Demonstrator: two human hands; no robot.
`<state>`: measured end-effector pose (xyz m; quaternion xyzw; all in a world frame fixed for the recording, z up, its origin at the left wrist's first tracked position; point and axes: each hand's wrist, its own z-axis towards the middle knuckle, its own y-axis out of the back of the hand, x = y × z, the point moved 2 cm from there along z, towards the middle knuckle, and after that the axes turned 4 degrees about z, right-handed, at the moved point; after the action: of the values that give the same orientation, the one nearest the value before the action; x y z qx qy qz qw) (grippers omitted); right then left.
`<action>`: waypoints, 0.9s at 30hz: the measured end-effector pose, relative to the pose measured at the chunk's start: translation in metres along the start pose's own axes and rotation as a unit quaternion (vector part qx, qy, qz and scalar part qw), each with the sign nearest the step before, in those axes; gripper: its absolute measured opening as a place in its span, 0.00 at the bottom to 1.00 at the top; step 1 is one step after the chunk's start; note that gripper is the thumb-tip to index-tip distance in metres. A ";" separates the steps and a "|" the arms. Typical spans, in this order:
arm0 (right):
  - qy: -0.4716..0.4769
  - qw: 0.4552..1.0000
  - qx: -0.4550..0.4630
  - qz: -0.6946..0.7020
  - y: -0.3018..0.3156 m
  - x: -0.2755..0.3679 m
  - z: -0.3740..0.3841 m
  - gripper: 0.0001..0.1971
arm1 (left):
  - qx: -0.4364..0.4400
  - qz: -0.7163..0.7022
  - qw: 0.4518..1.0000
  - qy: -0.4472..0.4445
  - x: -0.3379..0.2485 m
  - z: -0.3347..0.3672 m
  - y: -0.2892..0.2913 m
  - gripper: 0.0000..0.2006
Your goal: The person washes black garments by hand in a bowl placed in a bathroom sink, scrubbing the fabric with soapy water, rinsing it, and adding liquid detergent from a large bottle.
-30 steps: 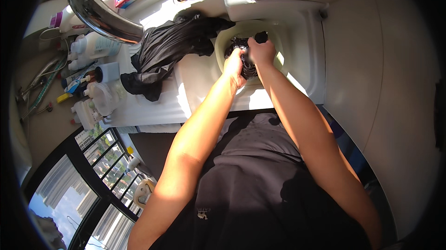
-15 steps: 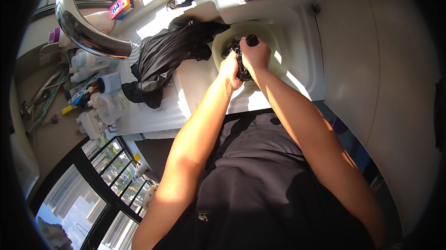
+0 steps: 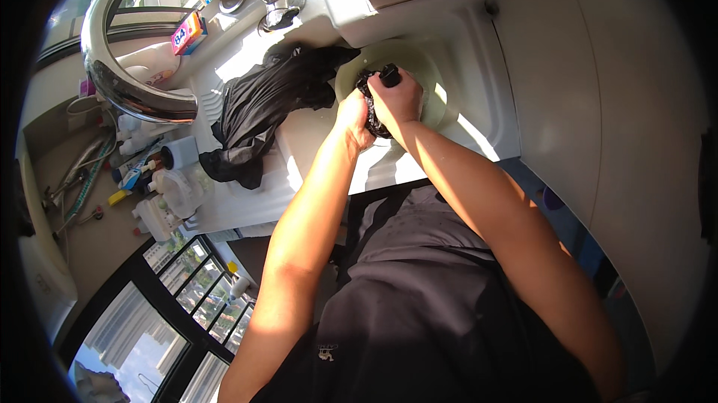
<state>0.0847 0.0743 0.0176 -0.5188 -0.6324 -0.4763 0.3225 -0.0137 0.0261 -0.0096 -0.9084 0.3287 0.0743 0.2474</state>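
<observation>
Over a pale green basin [image 3: 428, 66] my two hands meet on a bunched, wet-looking black cloth [image 3: 378, 128]. My left hand [image 3: 354, 120] wraps one side of it, fingers mostly hidden. Close against it, my right hand [image 3: 399, 99] is closed round the same cloth, and a dark wad pokes out above its thumb. The basin sits in the white sink [image 3: 479, 59]. To the left, a crumpled black garment [image 3: 265, 107] lies on the ribbed sink board, one end reaching the basin's edge.
A curved chrome faucet [image 3: 176, 107] arches over the board at upper left. Several bottles [image 3: 168, 190] crowd the left side, with a small orange and blue box [image 3: 189, 34] behind them. A tiled wall [image 3: 553, 81] rises on the right.
The view has shifted slightly, so the scene sits a little differently. Both hands still grip the black cloth over the basin, with the right hand turned slightly. The garment on the board stays put.
</observation>
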 end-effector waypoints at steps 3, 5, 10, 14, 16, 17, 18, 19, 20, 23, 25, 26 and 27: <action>-0.066 0.997 -0.036 0.012 0.002 -0.010 0.006 0.16 | -0.032 0.025 0.999 0.003 -0.002 -0.010 -0.004 0.19; -0.051 0.998 -0.015 0.028 0.002 -0.003 -0.001 0.16 | -0.008 -0.039 0.999 0.008 0.000 -0.010 0.002 0.17; 0.104 0.982 0.156 0.031 -0.013 0.042 -0.066 0.14 | 0.084 -0.040 0.992 -0.079 0.000 0.017 0.074 0.20; 0.030 0.996 0.084 0.030 0.002 0.002 -0.016 0.14 | 0.090 -0.051 0.994 -0.028 0.014 0.016 0.019 0.17; -0.013 1.000 -0.008 0.012 0.010 -0.020 0.013 0.15 | 0.048 -0.021 0.998 0.021 0.010 -0.006 0.003 0.16; -0.029 0.999 -0.032 -0.009 0.013 -0.021 0.021 0.16 | 0.067 -0.030 0.997 0.005 0.008 -0.011 0.003 0.16; -0.022 0.999 -0.035 -0.032 0.020 -0.025 0.024 0.16 | 0.061 -0.029 0.998 -0.016 0.007 -0.016 0.004 0.16; 0.001 0.999 -0.029 -0.033 0.022 -0.018 0.019 0.18 | 0.052 -0.031 0.997 -0.042 0.002 -0.023 0.006 0.15; 0.061 0.997 -0.012 -0.037 0.024 -0.019 0.018 0.19 | 0.038 0.010 0.997 -0.062 0.001 -0.016 0.022 0.15; 0.166 0.981 0.083 -0.061 0.033 -0.029 0.012 0.22 | -0.067 0.179 0.977 -0.091 -0.003 0.008 0.071 0.14; 0.182 0.958 0.196 -0.108 0.031 -0.053 0.019 0.24 | -0.144 0.390 0.907 -0.062 -0.009 0.025 0.085 0.16; 0.239 0.933 0.202 -0.179 0.031 -0.065 0.023 0.25 | -0.223 0.461 0.852 -0.109 -0.007 0.027 0.078 0.26; 0.292 0.900 0.209 -0.248 0.031 -0.078 0.026 0.27 | -0.271 0.537 0.774 -0.198 -0.005 0.025 0.071 0.37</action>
<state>0.1369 0.0717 -0.0531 -0.1035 -0.7035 -0.5274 0.4650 -0.0615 -0.0056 -0.0587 -0.5786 0.6734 0.4592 -0.0292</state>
